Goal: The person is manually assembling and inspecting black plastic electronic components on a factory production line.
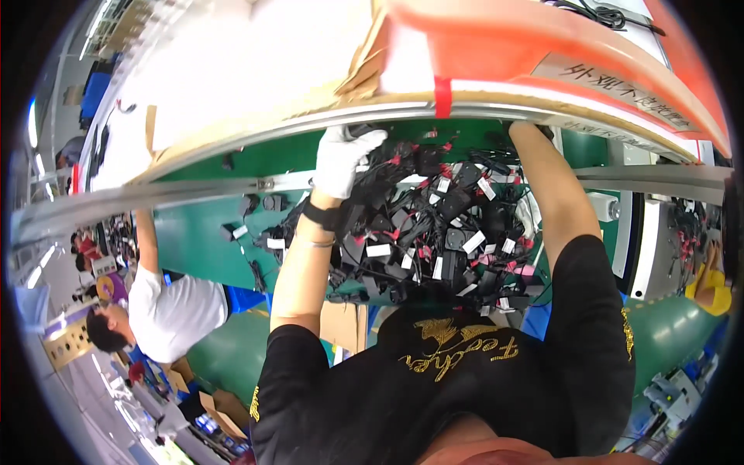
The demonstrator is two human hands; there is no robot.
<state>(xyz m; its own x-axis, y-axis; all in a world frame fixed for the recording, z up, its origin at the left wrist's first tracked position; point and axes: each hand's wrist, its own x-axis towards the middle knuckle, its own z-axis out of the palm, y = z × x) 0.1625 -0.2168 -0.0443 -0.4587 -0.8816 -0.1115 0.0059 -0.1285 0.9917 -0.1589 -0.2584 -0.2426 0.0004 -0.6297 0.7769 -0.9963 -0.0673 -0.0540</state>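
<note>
My left hand (338, 164), in a white glove, is closed at the far side of the green work surface. A black power adapter (359, 130) shows between its thumb and fingers, partly covered by the glove. My right forearm (552, 182) reaches forward to the right, and its hand is hidden under the shelf edge. Between my arms lies a large heap of black power adapters (456, 203) with cords, white labels and red bits. A few loose adapters (274, 202) lie left of my left forearm.
A metal-edged shelf (294, 122) crosses above the work surface (194, 248). An orange-red bin (488, 58) stands on it, with cables at the upper right. A metal bar (659, 178) runs at the right. Another person (174, 314) in white works at the left.
</note>
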